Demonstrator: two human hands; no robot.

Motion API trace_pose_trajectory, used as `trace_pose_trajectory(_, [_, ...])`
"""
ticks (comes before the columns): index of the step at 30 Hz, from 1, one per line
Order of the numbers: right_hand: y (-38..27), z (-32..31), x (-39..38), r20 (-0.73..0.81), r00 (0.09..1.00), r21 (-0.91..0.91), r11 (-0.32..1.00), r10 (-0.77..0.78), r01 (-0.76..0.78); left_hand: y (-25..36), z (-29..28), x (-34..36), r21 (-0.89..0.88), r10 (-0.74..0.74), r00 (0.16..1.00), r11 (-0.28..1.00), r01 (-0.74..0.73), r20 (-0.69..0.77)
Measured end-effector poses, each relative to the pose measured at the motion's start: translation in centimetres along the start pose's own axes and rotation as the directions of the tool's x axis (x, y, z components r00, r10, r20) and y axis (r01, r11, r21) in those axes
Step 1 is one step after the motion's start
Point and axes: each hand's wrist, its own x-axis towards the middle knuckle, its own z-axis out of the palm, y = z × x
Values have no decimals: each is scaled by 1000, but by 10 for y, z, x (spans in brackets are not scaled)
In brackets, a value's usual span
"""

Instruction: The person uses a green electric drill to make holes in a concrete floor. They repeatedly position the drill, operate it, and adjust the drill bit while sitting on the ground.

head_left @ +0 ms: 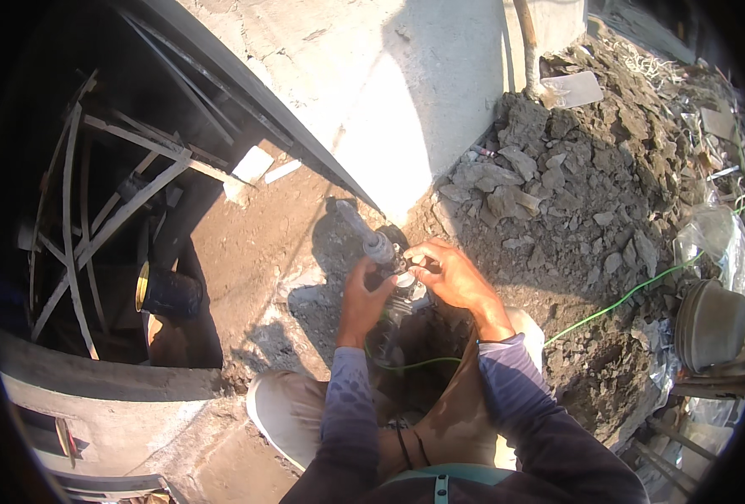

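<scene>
Between my feet stands a dusty grey power tool (379, 247), probably a breaker, its narrower end angled toward the upper left and its lower body partly in shadow. My left hand (362, 298) is closed on the tool's left side near the middle. My right hand (450, 277) has fingers bent onto a small fitting on the tool's right side; that part is mostly covered by my fingertips. A green cord (599, 312) runs from the lower part of the tool to the right across the ground.
A concrete wall (347, 67) rises ahead. To the left is a dark recess with crossed timbers (137, 202) and a black bucket (175, 294). At right lie broken rubble (557, 176), a shovel blade (578, 89), plastic sheeting (725, 244) and stacked pans (711, 328).
</scene>
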Motion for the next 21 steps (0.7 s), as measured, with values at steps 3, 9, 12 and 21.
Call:
trace_pose_trajectory(3, [-5,1,-7,-29,997,-38,997,-72,71,7,1,-2,-26,-32,999,999,33,13])
trace_pose_trajectory(9, [-6,3,-11,-39,991,-92,988,-124,120,11,-2,-6,-18,-22,999,1000,23,31])
trace_pose_trajectory(12, [0,7,-9,-56,983,-113,979,-175,168,11,-4,-8,-25,-16,999,1000,17,38])
trace_pose_trajectory(21, [-2,12,-11,-86,987,-131,983,-138,126,11,-6,-5,-18,-37,997,999,38,69])
